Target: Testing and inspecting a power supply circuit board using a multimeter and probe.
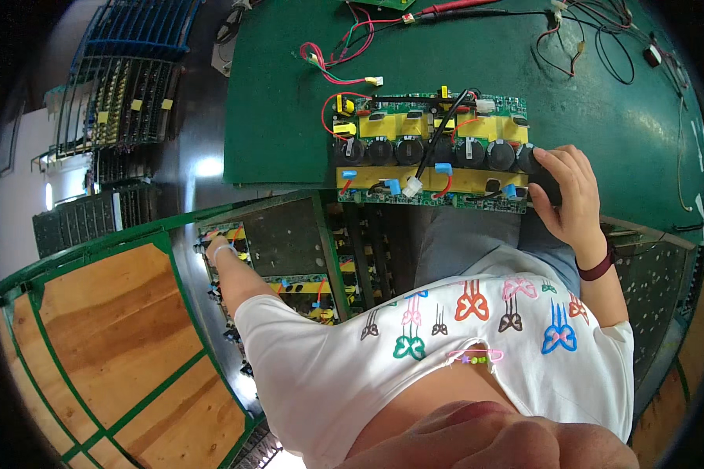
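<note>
Right hand (571, 191) grips circuit board (430, 152); left hand (215, 250) reaches rack boards (289, 270), grip unclear

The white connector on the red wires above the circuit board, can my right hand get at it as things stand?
Probably yes. The right hand grips the circuit board's right end, and the white connector lies uncovered on the green mat beyond it, though the hand would have to cross over the board.

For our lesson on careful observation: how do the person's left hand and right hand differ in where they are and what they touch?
The right hand rests up on the green table, gripping the right end of the circuit board; the left hand reaches down beside the table to boards stacked in a green-framed rack. The right wrist wears a dark band; the left shows a pale one. Both touch circuit boards.
</note>
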`<state>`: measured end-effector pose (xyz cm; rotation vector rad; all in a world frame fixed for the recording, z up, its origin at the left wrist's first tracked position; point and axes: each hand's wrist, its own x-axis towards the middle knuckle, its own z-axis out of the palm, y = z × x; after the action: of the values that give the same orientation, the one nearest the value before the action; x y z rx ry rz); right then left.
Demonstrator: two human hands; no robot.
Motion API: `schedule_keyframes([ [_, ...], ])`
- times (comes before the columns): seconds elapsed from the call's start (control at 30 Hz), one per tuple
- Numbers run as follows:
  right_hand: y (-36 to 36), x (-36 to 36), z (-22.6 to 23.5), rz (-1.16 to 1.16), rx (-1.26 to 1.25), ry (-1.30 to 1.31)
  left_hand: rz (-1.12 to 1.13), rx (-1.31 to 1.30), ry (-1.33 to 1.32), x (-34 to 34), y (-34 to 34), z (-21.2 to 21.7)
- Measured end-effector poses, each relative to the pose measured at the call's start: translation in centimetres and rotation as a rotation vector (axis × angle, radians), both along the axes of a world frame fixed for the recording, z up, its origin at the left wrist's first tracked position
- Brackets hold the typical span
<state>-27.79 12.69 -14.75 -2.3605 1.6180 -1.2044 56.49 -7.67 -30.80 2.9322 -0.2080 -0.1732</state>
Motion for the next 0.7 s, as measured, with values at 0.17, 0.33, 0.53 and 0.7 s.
schedule_keyframes([
  [0.17,0.2,0.1,-0.4,-0.024,0.023,0.029,-0.064,-0.243,0.165,-6.3,0.6,1.1],
  [0.33,-0.2,-0.2,-0.3,0.009,-0.02,-0.023,-0.17,-0.611,0.214,-4.7,5.4,7.9],
  [0.53,0.3,-0.7,-0.3,-0.005,0.006,0.002,-0.32,-0.782,0.22,-15.5,11.2,13.1],
  [0.7,0.2,-0.8,0.2,0.037,-0.036,-0.127,-0.802,-0.826,-0.28,-21.8,16.1,18.4],
])
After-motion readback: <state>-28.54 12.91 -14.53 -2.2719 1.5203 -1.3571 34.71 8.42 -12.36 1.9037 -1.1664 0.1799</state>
